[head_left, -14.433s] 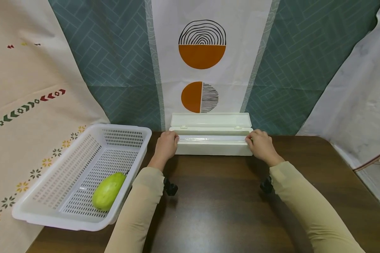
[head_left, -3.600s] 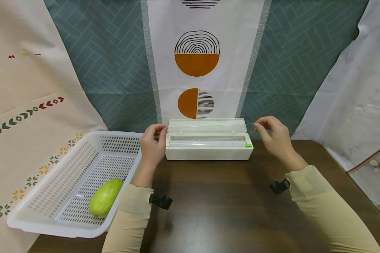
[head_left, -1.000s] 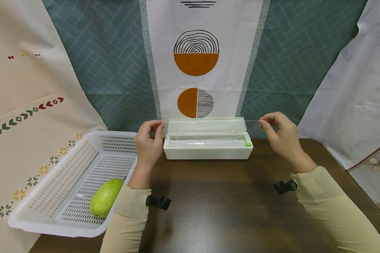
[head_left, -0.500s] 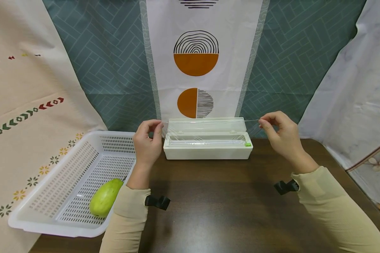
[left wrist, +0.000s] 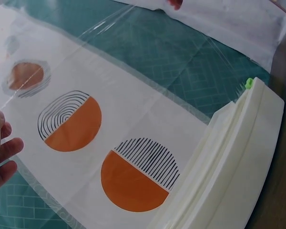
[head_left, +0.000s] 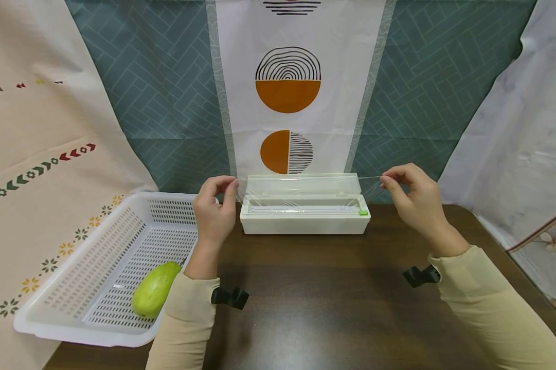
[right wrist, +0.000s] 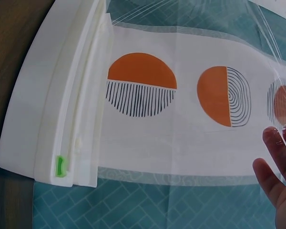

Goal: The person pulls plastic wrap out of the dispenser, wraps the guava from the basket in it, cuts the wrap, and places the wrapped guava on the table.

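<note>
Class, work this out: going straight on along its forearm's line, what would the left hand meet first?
Most likely the teal cloth hanging behind: besides the clear film that the left hand pinches, nothing shows in its way, though depth is unclear.

A dark brown wooden surface [head_left: 315, 318], its far right corner rounded, shows a soft pale sheen of light. Behind it hangs teal cloth [head_left: 157, 77] with a fine herringbone pattern and a white middle panel [head_left: 301, 121] printed with half-orange, half-black-lined circles [head_left: 288, 80]. On the left is cream cloth [head_left: 32, 118] bearing rows of arrows [head_left: 34, 172] and flowers [head_left: 48, 265]; on the right, whitish, creased cloth [head_left: 527, 139].
</note>
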`<state>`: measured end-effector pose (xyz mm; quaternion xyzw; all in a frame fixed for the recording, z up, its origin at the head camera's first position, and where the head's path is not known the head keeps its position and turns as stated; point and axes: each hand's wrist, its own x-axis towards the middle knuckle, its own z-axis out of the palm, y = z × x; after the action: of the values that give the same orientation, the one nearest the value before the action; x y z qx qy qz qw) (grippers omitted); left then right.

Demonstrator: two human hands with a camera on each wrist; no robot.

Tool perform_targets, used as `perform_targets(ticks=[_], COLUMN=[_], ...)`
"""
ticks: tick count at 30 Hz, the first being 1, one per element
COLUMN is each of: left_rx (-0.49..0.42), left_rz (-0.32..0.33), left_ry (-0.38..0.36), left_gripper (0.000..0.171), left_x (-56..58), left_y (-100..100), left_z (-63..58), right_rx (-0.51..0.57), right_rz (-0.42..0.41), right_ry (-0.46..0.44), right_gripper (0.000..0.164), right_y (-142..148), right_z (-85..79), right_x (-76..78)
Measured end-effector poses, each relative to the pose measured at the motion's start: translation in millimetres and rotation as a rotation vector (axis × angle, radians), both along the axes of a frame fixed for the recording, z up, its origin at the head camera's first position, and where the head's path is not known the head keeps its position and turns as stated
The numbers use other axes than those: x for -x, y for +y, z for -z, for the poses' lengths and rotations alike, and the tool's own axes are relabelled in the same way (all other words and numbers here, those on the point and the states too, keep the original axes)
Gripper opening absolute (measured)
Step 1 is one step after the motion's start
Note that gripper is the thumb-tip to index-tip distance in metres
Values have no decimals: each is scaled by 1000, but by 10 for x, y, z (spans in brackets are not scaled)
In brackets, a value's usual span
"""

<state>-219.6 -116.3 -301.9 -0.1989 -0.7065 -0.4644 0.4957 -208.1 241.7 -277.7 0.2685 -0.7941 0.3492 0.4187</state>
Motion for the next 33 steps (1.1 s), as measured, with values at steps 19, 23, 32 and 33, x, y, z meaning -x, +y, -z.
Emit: perform_targets(ticks=[19, 23, 32, 33], left_rx=[3, 12, 36, 40], left_rz=[30, 32, 34, 32], left_ry=[20, 14, -10, -11], left_gripper=[7, 7, 6, 6], left_x=[-157, -196, -279, -287], left_y=[-6, -15, -47, -51], left_z=[14, 33, 80, 86], right_rx=[-17, -40, -93, -99], right_rz=[-40, -36, -38, -43], right_ry=[55, 58, 36, 35], right_gripper=[23, 25, 27, 27], right_y=[50, 63, 131, 137], right_z=[40, 49, 78, 77], right_x=[-143, -182, -258, -266])
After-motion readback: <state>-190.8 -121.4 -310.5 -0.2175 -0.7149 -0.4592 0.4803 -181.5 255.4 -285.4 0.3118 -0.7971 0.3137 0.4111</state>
